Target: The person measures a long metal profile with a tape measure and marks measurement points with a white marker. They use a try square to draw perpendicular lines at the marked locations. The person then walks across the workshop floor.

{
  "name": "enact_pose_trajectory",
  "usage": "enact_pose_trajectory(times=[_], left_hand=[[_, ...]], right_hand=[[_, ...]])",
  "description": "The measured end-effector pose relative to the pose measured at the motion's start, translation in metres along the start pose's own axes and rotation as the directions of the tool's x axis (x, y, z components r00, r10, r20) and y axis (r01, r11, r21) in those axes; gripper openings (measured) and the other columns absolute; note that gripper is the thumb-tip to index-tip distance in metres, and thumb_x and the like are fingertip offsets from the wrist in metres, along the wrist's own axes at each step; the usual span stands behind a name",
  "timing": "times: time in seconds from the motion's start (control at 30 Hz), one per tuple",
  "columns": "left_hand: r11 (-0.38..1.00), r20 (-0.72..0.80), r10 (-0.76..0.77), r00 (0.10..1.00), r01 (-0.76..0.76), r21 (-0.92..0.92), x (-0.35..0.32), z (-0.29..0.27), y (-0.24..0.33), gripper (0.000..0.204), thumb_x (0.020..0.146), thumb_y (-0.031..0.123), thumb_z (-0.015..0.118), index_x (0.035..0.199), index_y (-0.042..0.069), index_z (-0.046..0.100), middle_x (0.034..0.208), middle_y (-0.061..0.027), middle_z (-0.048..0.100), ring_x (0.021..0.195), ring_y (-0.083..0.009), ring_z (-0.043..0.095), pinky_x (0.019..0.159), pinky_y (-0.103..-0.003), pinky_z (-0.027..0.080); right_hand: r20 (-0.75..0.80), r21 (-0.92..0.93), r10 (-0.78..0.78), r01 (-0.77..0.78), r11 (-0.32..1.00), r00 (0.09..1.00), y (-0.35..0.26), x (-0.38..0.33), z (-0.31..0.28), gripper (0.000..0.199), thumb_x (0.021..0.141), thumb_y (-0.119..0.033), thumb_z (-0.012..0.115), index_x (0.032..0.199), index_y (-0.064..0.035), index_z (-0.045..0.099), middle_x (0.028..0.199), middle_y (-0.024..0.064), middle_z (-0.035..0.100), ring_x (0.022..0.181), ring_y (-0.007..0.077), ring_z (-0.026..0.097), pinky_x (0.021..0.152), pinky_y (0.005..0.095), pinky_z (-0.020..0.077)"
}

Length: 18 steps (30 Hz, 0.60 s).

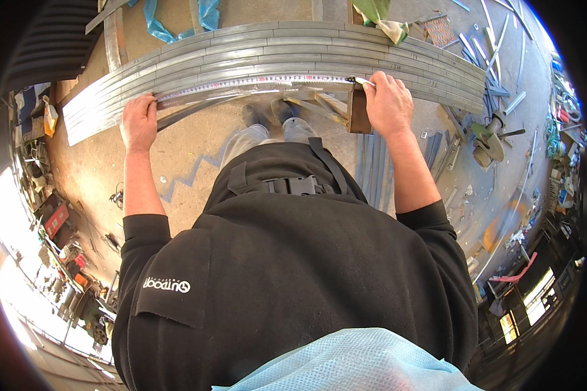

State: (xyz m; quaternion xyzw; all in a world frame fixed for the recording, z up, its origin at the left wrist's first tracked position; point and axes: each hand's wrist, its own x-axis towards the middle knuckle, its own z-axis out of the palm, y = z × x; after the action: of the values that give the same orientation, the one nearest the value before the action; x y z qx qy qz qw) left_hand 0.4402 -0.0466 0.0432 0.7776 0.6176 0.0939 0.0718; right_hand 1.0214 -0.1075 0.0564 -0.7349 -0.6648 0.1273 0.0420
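A long run of grey metal slats (267, 51) lies side by side across in front of me. Along its near edge a measuring tape (262, 79) is stretched with its marked face up. My left hand (139, 122) is closed on the tape's left end at the near edge. At the other end my right hand (390, 104) is closed, with a slim white thing with a dark tip (365, 83) between thumb and fingers. That dark tip rests at the tape's right end; its exact kind is unclear. The fingertips of both hands are partly hidden.
A brown metal beam (359, 112) supports the slats near my right hand. Green cloth (374, 10) and blue plastic sheeting (209, 13) lie beyond. On the right floor stand a grey-green machine (488, 140) and scattered metal strips (496, 58). Grey lengths (374, 163) lie beside my legs.
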Motion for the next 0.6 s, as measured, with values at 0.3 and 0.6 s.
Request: enact_pose_trajectory(times=[0.3, 0.6], left_hand=[[1.0, -0.002, -0.003, 1.0, 0.003, 0.003, -0.0015, 0.0013, -0.0017, 0.011, 0.102, 0.015, 0.072, 0.108, 0.008, 0.079, 0.122, -0.0046, 0.081, 0.114, -0.0302, 0.072, 0.102, -0.042, 0.057], [1.0, -0.002, -0.008, 1.0, 0.008, 0.015, -0.0026, 0.0024, -0.002, 0.012, 0.102, 0.015, 0.072, 0.109, 0.009, 0.079, 0.122, -0.004, 0.081, 0.114, -0.0302, 0.072, 0.102, -0.043, 0.057]], right_hand=[[0.0, 0.02, -0.003, 0.003, 1.0, 1.0, 0.003, 0.0019, 0.0015, 0.02, 0.105, -0.031, 0.071, 0.107, -0.0117, 0.069, 0.107, 0.0087, 0.076, 0.108, 0.0357, 0.069, 0.095, 0.0512, 0.0519], [-0.008, 0.038, 0.009, -0.008, 0.999, 1.0, 0.0054, 0.0016, 0.0024, 0.02, 0.106, -0.031, 0.07, 0.107, -0.0108, 0.069, 0.107, 0.009, 0.076, 0.108, 0.036, 0.069, 0.096, 0.0509, 0.0523]])
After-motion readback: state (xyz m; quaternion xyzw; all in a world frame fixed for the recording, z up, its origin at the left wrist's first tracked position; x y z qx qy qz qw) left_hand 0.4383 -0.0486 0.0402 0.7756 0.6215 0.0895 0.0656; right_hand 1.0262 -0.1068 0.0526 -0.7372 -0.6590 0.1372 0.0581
